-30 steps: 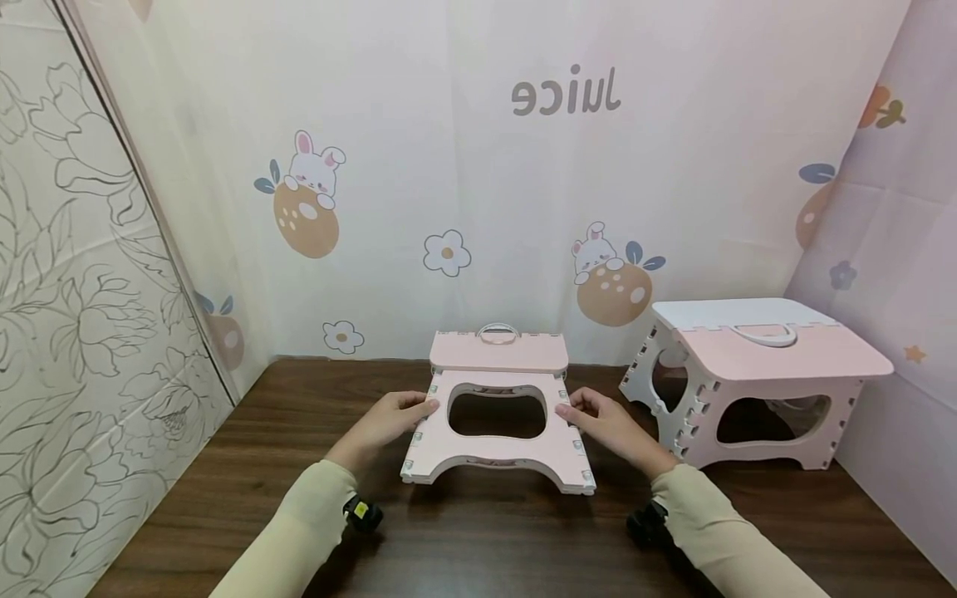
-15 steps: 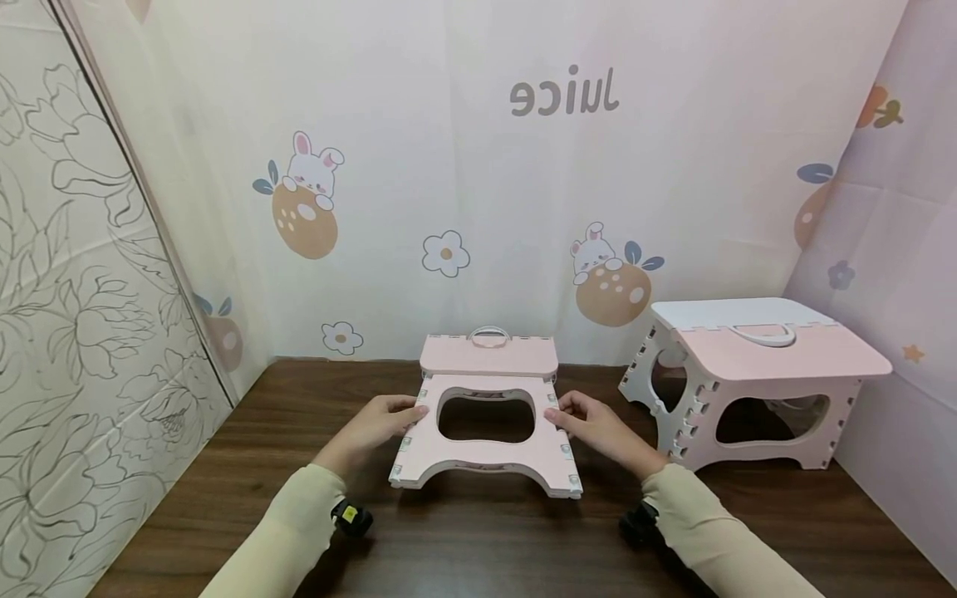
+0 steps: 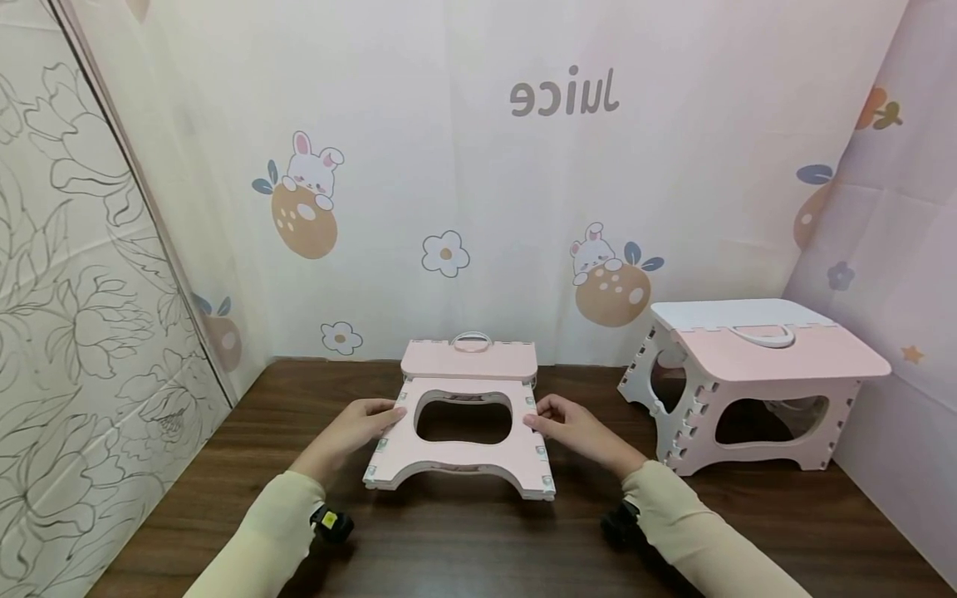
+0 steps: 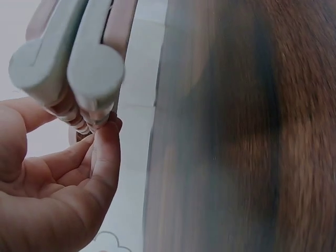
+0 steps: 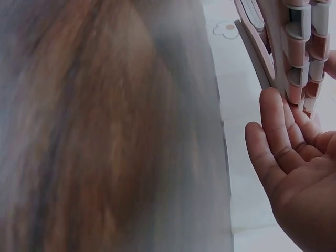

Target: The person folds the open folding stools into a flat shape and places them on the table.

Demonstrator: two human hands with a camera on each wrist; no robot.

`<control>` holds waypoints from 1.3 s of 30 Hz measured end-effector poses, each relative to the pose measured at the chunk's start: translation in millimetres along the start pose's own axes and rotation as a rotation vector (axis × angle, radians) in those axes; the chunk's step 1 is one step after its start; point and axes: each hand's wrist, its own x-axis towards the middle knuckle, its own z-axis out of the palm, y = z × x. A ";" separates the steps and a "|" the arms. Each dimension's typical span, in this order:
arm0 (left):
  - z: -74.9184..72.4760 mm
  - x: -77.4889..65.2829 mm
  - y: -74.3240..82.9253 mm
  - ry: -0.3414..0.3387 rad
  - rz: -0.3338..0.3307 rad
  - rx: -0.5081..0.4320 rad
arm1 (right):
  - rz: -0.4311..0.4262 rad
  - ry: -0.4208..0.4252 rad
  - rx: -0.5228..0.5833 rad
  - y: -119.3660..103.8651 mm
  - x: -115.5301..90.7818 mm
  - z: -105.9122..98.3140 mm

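Observation:
A pink and white folding stool (image 3: 463, 455), folded nearly flat, is held between both hands in the head view. Its pink panel has an oval opening, and a small white handle (image 3: 472, 342) shows at its far end. My left hand (image 3: 351, 428) grips the left edge with the thumb on top. Opposite it, my right hand (image 3: 579, 428) pinches the right edge, thumb also on the upper face. In the left wrist view, fingers (image 4: 105, 163) curl under the stool's hinged edge. The right wrist view shows fingertips (image 5: 271, 100) at the underside of the hinges.
An unfolded pink and white stool (image 3: 792, 357) stands at the right on the dark wooden table (image 3: 449, 556). A printed curtain (image 3: 449, 166) hangs behind the table, and a flower-patterned panel (image 3: 90, 291) runs along the left.
Both hands have shifted to the left, carrying the folded stool along and slightly nearer. Their grip on its side edges looks the same. The unfolded stool stays in place.

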 end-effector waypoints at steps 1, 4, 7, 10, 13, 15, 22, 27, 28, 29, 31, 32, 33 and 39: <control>-1.2 -0.6 -0.3 0.007 -0.009 0.005 | -0.004 -0.006 0.006 -1.0 0.6 1.2; -5.2 -2.9 -2.1 0.014 -0.020 0.026 | -0.016 -0.022 0.027 -3.4 2.3 5.2; -9.7 -5.9 -3.9 0.013 -0.026 0.037 | -0.030 -0.046 0.045 -5.9 3.6 9.3; -14.7 -9.8 -4.9 0.009 -0.032 0.027 | -0.041 -0.068 0.057 -8.1 5.0 13.9; -20.0 -12.8 -6.1 0.008 -0.038 0.015 | -0.054 -0.085 0.065 -10.5 6.7 18.7; -23.4 -13.9 -7.5 0.016 -0.037 0.010 | -0.060 -0.097 0.073 -12.1 8.3 22.4; -34.7 -19.5 -12.9 0.032 -0.048 0.002 | -0.062 -0.136 0.123 -17.7 12.7 38.0; -42.6 -23.3 -14.3 0.036 -0.048 0.006 | -0.066 -0.144 0.119 -21.3 16.0 47.2; -43.8 -23.6 -14.6 0.038 -0.048 0.006 | -0.067 -0.144 0.117 -21.9 16.5 48.7; -44.7 -23.9 -15.1 0.040 -0.049 0.005 | -0.068 -0.144 0.114 -22.3 16.9 50.1; -46.2 -24.1 -16.3 0.043 -0.051 0.006 | -0.069 -0.145 0.113 -22.9 17.5 52.6; -46.8 -24.4 -16.8 0.042 -0.048 0.007 | -0.070 -0.145 0.113 -23.1 17.7 53.9; -47.5 -24.4 -17.7 0.041 -0.043 0.014 | -0.071 -0.143 0.114 -23.3 18.0 55.4; -51.2 -26.8 -19.9 0.050 -0.039 0.062 | -0.070 -0.135 0.120 -26.6 20.6 64.3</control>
